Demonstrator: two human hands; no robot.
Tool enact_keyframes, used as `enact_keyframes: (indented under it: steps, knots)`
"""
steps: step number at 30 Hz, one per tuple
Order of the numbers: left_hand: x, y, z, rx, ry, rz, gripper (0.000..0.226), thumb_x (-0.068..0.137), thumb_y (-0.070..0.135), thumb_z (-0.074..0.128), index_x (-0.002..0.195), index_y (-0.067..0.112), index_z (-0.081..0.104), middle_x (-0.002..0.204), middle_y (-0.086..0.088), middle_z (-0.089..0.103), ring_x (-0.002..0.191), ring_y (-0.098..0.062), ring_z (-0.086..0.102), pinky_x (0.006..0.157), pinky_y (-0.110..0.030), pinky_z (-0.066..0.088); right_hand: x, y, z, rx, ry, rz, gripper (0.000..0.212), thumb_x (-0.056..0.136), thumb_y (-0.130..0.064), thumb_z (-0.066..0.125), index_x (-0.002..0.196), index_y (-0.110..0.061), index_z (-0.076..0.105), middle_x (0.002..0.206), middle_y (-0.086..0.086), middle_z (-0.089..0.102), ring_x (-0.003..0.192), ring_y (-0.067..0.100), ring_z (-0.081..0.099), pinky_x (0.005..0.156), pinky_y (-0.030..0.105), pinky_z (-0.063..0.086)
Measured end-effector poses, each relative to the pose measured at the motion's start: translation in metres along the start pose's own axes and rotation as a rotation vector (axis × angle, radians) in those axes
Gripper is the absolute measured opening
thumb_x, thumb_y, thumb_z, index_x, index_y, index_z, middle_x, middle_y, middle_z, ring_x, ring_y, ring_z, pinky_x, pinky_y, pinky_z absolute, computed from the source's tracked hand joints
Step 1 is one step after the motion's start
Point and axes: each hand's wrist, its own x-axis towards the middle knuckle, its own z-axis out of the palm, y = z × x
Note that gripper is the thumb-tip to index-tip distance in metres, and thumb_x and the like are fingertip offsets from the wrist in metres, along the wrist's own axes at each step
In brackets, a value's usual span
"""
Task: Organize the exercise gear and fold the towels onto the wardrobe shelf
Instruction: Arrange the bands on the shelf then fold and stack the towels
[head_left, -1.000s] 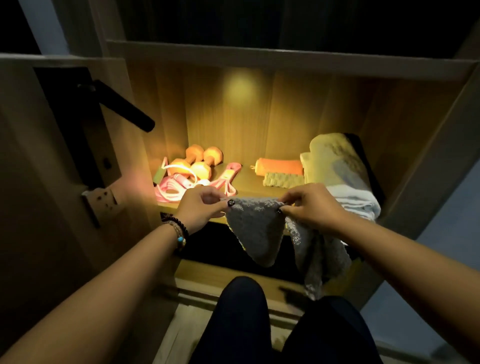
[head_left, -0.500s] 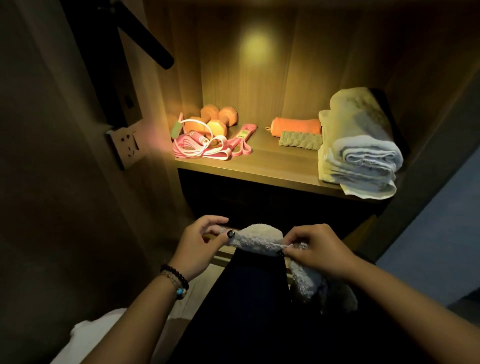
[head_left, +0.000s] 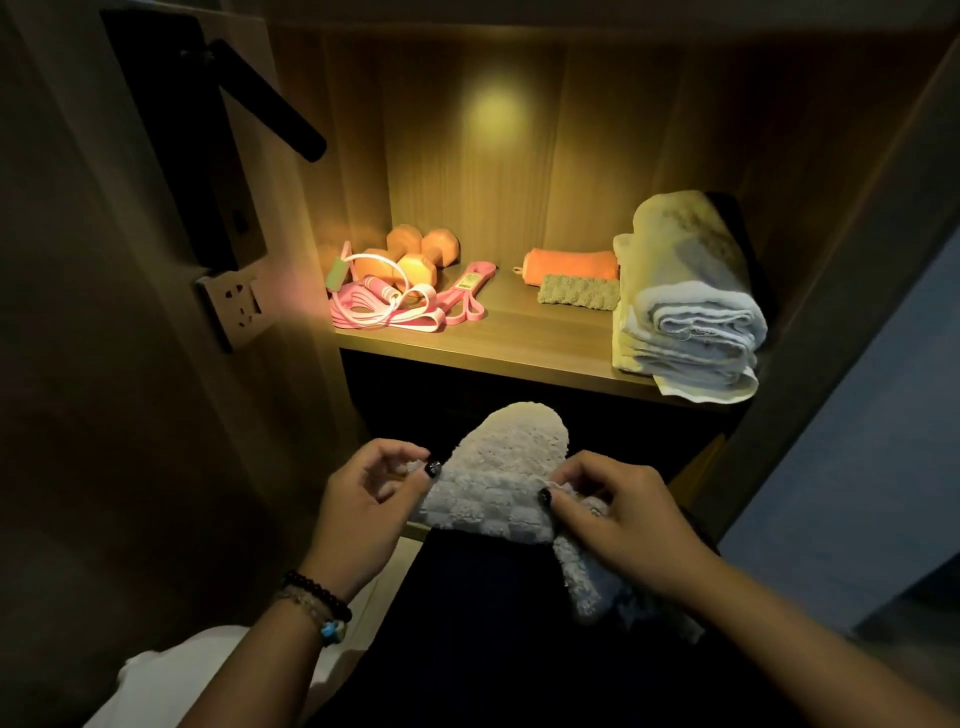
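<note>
Both hands are pinching a small grey towel (head_left: 501, 483) down over the lap: left hand (head_left: 363, 514) has thumb and fingers on its left edge, right hand (head_left: 618, 519) grips the right edge, and the rest hangs below it. Above and beyond the hands, the wardrobe shelf (head_left: 519, 343) holds pink bands (head_left: 395, 309), dumbbells (head_left: 415, 254) and folded towels (head_left: 685, 312).

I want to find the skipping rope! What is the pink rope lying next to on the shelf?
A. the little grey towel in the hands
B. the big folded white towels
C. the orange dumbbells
C: the coiled pink skipping rope lies against the orange dumbbells at the wooden shelf's left end.
</note>
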Motion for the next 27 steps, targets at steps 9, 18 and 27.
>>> enact_keyframes:
  steps: [9,18,27]
  knots:
    - [0.014,-0.013,0.019,-0.023,0.021,-0.063,0.018,0.091,0.007,0.061,0.097,0.024,0.064,0.101,-0.024,0.059,0.075,-0.028,0.051,0.067,-0.041,0.043,-0.004,0.012,0.006,0.135,0.054,0.043,0.003,0.088,-0.028,0.064,0.085,-0.026,0.064,0.08,-0.006,0.061,0.075,0.013,0.059,0.066,0.026,0.046]
    - [0.116,0.022,0.059,0.19,0.064,0.047,0.015,0.091,0.014,0.063,0.091,0.029,0.059,0.089,0.002,0.063,0.072,-0.012,0.057,0.065,-0.02,0.049,0.085,0.036,-0.05,-0.007,0.117,0.172,0.009,0.084,-0.018,0.069,0.078,-0.024,0.069,0.073,-0.009,0.067,0.071,0.004,0.062,0.068,0.024,0.048]
    - [0.245,0.079,0.109,-0.054,0.09,0.029,0.016,0.084,0.017,0.074,0.098,0.016,0.066,0.083,-0.011,0.07,0.08,-0.013,0.065,0.077,-0.027,0.053,0.194,0.046,-0.148,-0.211,0.258,0.064,0.008,0.084,-0.015,0.071,0.082,-0.023,0.072,0.076,-0.014,0.067,0.076,0.001,0.062,0.064,0.011,0.04]
